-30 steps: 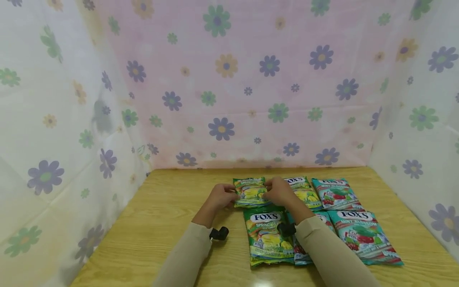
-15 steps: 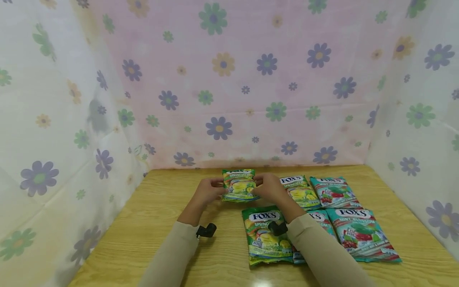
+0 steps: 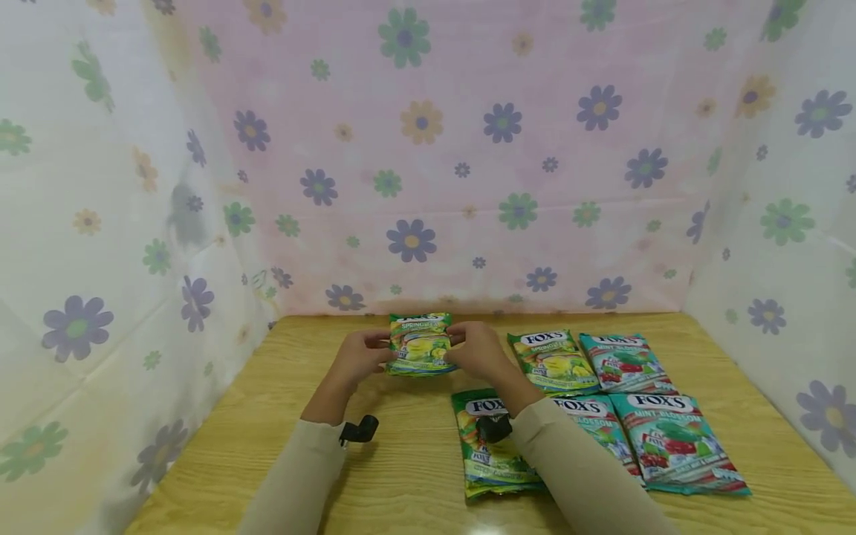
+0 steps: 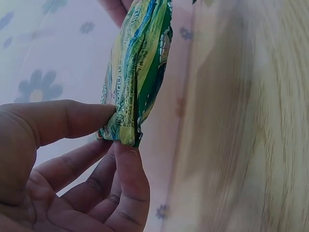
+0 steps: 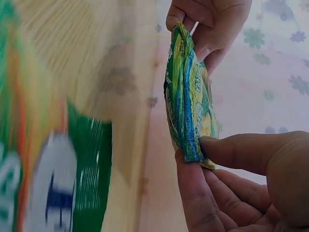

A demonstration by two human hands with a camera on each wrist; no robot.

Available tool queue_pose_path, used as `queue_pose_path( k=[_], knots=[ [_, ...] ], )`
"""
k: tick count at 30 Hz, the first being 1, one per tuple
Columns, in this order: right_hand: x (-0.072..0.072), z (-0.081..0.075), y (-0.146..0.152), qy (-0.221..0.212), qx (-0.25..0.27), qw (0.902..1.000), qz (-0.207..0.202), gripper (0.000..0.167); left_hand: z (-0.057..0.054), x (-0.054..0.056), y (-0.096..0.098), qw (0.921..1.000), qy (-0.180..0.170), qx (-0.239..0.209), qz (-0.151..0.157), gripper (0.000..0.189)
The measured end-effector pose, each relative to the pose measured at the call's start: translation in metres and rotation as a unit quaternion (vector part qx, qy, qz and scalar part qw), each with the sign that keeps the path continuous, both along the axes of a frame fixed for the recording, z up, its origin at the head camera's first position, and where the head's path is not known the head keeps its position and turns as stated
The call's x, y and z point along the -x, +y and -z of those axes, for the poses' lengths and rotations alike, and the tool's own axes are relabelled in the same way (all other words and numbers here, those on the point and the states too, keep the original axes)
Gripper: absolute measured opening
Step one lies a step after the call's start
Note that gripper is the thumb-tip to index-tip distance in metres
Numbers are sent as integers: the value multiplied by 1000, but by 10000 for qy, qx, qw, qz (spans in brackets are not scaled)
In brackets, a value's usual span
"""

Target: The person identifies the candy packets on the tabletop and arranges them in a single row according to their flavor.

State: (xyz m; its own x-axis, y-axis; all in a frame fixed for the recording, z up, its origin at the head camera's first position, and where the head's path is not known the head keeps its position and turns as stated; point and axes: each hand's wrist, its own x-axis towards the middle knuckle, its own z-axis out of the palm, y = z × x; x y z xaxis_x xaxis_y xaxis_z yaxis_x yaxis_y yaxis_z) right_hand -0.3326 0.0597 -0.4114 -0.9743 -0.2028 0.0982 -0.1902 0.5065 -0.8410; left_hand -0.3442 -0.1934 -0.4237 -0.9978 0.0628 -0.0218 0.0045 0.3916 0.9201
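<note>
left wrist: grip [image 4: 84, 193] pinches crinkled packet [image 4: 137, 72].

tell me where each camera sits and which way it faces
Head: worn on the head, faces forward and down over the table and flowered cloth; both sleeves, left grip and right grip show.
Left wrist: on that wrist, faces the held bag edge-on; left grip near, part of the right grip beyond.
Right wrist: on that wrist, faces the held bag's other edge; right grip near, left grip beyond.
Shared: both wrist views show the held bag.

Packet [image 3: 420, 345] left of five other packets [image 3: 556, 365]
</note>
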Motion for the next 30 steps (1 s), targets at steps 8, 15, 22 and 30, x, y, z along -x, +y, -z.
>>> queue_pose_path(
  k=[8, 15, 22, 30],
  knots=[
    [0, 7, -23, -51, 401, 9990, -205, 47, 2, -2, -25, 9999, -139, -5, -100, 47],
    [4, 10, -47, -198, 761, 9962, -372, 49, -11, -5, -50, 9995, -94, 265, -126, 48],
    [7, 16, -73, -238, 1015, 9938, -378, 46, -14, -5, -72, 9984, -139, 469, -276, 49],
    [6, 18, -97, -439, 1115, 9911, -572, 52, -12, -7, -99, 9963, -324, 732, -310, 53]
  ],
)
